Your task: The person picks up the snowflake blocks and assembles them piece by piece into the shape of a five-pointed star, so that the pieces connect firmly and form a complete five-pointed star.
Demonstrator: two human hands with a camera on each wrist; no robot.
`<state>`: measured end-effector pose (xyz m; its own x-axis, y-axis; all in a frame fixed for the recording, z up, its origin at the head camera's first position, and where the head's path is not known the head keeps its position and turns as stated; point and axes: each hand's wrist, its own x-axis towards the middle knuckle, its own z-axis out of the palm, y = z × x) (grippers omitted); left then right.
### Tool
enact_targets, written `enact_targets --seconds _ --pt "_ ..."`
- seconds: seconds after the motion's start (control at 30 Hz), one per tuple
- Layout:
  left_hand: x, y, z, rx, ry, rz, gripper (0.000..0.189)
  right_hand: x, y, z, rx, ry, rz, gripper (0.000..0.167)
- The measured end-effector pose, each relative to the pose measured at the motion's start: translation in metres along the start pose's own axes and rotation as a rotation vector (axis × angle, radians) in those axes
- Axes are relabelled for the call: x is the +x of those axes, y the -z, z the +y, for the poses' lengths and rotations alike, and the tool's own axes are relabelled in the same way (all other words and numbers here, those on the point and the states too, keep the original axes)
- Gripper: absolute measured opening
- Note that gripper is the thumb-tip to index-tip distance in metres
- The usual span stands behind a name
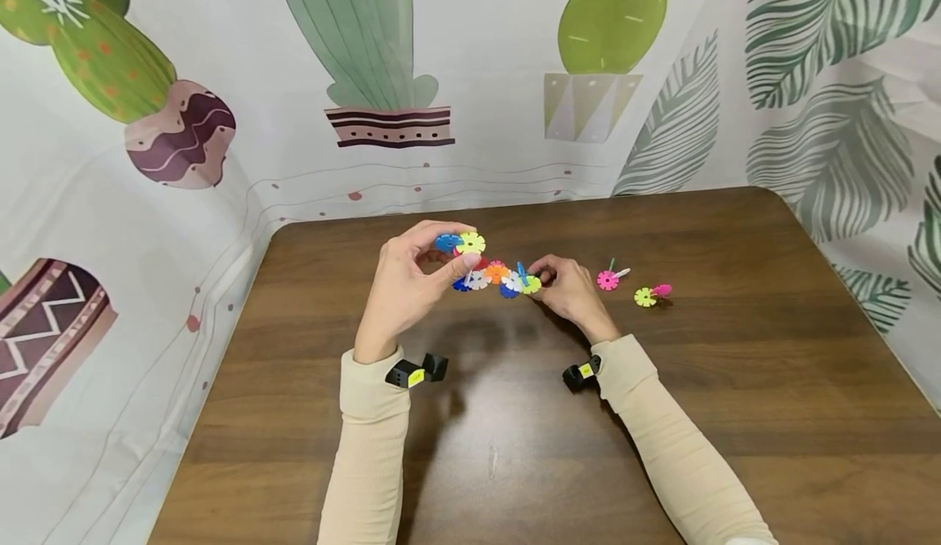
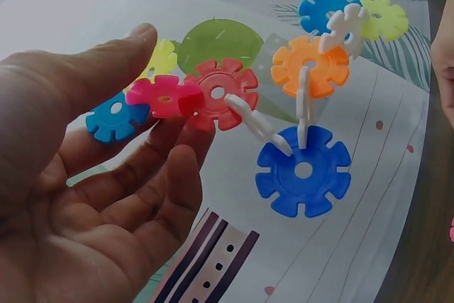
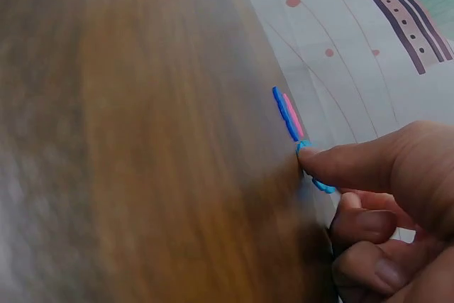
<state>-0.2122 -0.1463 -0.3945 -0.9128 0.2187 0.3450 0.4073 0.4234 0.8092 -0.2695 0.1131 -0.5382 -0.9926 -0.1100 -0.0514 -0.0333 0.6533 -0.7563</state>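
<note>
In the head view my left hand (image 1: 408, 279) grips one end of a linked chain of colourful notched flower discs above the table. The left wrist view shows its thumb and fingers around a blue disc (image 2: 117, 117), a yellow disc (image 2: 162, 54) and a pink disc (image 2: 159, 96). From there run a red disc (image 2: 237, 83), a dark blue disc (image 2: 303, 193), an orange disc (image 2: 291, 69) and white links. My right hand (image 1: 572, 293) is at the chain's far end. In the right wrist view it pinches a light blue disc (image 3: 323, 185), with dark blue and pink edges beside it.
Right of my right hand, a pink disc piece (image 1: 607, 281) and a yellow-green disc piece (image 1: 644, 297) lie on the brown wooden table (image 1: 500, 447). A cloth (image 1: 492, 153) printed with cacti and leaves stands behind the table.
</note>
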Motion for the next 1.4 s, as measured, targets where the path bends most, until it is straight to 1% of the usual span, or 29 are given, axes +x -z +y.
enact_targets --seconds 0.17,0.33,0.53,0.7,0.97,1.4 --pt "-0.001 0.0 -0.001 -0.002 0.006 0.0 0.03 0.0 -0.002 0.002 0.055 0.019 0.025 0.027" --pt "-0.002 0.0 -0.002 -0.005 0.007 -0.004 0.031 -0.001 0.001 0.003 0.14 0.028 0.046 0.02" --pt "-0.002 0.001 -0.003 -0.009 -0.008 -0.013 0.031 -0.003 0.017 -0.006 0.235 0.02 0.123 0.02" --pt "-0.002 0.001 -0.004 -0.012 -0.015 -0.015 0.031 -0.004 0.03 -0.014 0.267 0.054 0.165 0.022" --pt "-0.002 0.003 -0.002 -0.011 -0.009 -0.01 0.03 -0.006 0.04 -0.022 0.332 0.123 0.191 0.022" --pt "0.0 0.002 0.0 -0.037 -0.016 -0.022 0.03 -0.013 0.049 -0.034 0.444 0.18 0.201 0.025"
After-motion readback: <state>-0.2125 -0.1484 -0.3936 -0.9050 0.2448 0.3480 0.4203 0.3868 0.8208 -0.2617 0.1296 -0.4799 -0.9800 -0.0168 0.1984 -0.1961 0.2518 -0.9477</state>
